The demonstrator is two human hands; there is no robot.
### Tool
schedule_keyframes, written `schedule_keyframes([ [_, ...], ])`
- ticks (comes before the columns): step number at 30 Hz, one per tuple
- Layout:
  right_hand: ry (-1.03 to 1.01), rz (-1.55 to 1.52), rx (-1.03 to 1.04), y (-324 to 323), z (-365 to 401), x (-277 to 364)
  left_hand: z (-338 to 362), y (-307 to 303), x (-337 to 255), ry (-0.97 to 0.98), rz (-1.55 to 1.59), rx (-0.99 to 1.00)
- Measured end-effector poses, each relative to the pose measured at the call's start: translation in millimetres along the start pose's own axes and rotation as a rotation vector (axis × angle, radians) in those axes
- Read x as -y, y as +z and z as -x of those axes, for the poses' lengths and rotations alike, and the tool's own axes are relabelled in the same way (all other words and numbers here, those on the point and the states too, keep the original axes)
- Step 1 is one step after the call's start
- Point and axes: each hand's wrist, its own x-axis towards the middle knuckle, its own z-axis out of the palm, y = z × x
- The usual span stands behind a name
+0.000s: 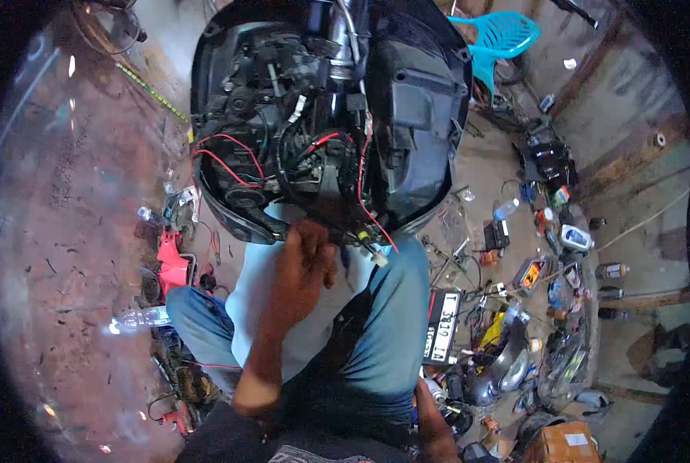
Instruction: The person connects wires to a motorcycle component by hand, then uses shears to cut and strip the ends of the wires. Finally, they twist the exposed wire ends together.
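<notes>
Fairing [414, 116]: black, opened, directly above the left hand [305, 262].
Wiring [229, 166]: red and black loops, up-left of the grip.
Connector [377, 257]: pale plug, perhaps loose — dangling just right of the grip.

- Left hand [308, 261]: raised at mid-frame, back of the hand toward the camera, fingers curled inward with the tips hidden; grip not discernible.
- Left forearm [271, 339]: bare, extended up and slightly right from the lower centre, wrist nearly straight.
- Left elbow [252, 397]: bent, low in the frame, close to the torso.
- Right arm [435, 428]: bare, only a short stretch at the bottom edge, held low; its hand too dark to read.
</notes>
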Motion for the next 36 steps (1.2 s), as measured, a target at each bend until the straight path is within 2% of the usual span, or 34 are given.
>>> schedule_keyframes([
  [4,0.010,0.000,-0.032,-2,4,0,31,11,5,0.027,0.165,-0.207],
  [7,0.008,-0.011,-0.048,-3,4,-7,59,3,23,-0.019,0.254,-0.221],
  [10,0.003,-0.011,-0.061,-6,4,-15,87,-2,29,-0.125,0.243,-0.255],
  [13,-0.001,-0.017,-0.068,-9,2,-21,110,-7,25,-0.153,0.235,-0.256],
  [19,-0.009,-0.041,-0.088,-9,-6,-24,126,-11,24,-0.173,0.282,-0.194],
  [22,-0.015,-0.060,-0.103,-6,-9,-27,121,-8,23,-0.118,0.218,-0.116],
  [26,-0.053,-0.111,-0.141,-3,-22,-22,114,11,21,-0.202,0.245,-0.047],
  [28,-0.129,-0.214,-0.198,7,-50,-26,110,21,23,-0.247,0.199,0.016],
  [30,-0.310,-0.464,-0.296,24,-104,-44,104,31,27,-0.138,0.029,0.098],
  [31,-0.362,-0.553,-0.336,14,-105,-22,101,36,29,-0.083,-0.056,0.138],
  [32,-0.306,-0.514,-0.405,-5,-89,-16,99,41,29,-0.106,-0.028,0.182],
  [34,-0.184,-0.443,-0.532,-78,-1,63,95,50,28,-0.156,0.024,0.271],
  [36,-0.310,-0.660,-0.574,-126,55,110,91,53,25,-0.050,-0.003,0.315],
])
